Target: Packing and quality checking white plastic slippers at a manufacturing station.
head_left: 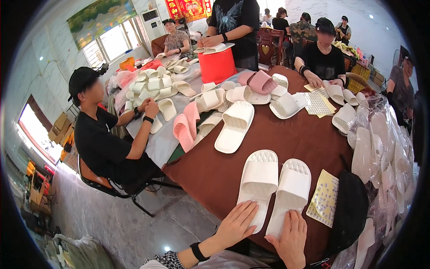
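Two white slide slippers lie side by side before me on the brown cloth, toes pointing away. On the heel of the left slipper (259, 177) rest the stretched fingers of my left hand (236, 224), its thumb at the heel end. My right hand (290, 235) lies over the heel of the right slipper (293, 179), fingers spread and thumb apart on the inner side. Fingertips of both hands show on top of the soles. Right of the pair is a yellow-backed sticker sheet (323, 197) with rows of small marks. Another white slipper (235, 126) lies farther off.
Pink slippers (186, 127) and a heap of pale slippers (156, 85) cover the far left. A red stool (217, 66) stands beyond. Plastic-wrapped slippers (380, 152) and a black cap-like item (350, 210) border my right. Co-workers sit around the table, one (105, 130) at left.
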Motion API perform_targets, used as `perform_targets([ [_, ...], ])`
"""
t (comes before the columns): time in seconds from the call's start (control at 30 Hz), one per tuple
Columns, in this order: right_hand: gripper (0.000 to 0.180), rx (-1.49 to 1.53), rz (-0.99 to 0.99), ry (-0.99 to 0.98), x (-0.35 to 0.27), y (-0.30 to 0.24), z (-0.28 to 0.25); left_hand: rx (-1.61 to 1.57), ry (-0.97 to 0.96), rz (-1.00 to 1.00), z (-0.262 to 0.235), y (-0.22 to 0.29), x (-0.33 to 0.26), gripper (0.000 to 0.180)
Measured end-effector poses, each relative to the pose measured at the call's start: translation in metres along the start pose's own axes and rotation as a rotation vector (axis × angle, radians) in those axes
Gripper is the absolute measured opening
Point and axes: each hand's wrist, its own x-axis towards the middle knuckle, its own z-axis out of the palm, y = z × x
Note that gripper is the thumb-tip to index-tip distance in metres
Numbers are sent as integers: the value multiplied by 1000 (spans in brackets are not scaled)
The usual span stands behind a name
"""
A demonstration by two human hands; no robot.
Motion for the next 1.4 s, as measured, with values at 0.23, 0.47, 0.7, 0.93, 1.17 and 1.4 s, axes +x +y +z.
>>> perform_targets([
  [0.23,50,40,26,104,11,3,1,-12,10,-11,3,1,-2,59],
  [0.47,12,169,104,230,26,8,8,-48,47,-6,5,0,-2,57],
  [0.7,11,237,184,292,33,10,10,-88,103,-29,8,-1,-1,55],
  [0.93,13,271,215,363,33,13,17,-91,125,-10,11,-3,-2,56],
  [1.17,16,342,325,284,35,16,21,-109,140,0,12,-5,0,54],
  [1.4,13,367,330,320,34,16,28,-87,46,-53,13,-9,-5,54],
])
